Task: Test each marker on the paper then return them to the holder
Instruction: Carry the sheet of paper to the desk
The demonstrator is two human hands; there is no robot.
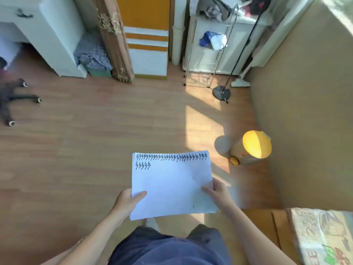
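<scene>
Thumbs of left hand [128,200], right hand [219,194] pinch paper [172,184].

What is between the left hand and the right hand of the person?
In the head view, the stack of white paper spans the stretch between them: the left hand grips its left edge, the right hand its right edge.

Both bare forearms extended forward from the lower frame, converging slightly. The left hand [127,200] gripped the paper stack [172,184] at its left edge, thumb on top. The right hand [219,194] held the right edge, thumb flat across the sheet, fingers underneath.
</scene>
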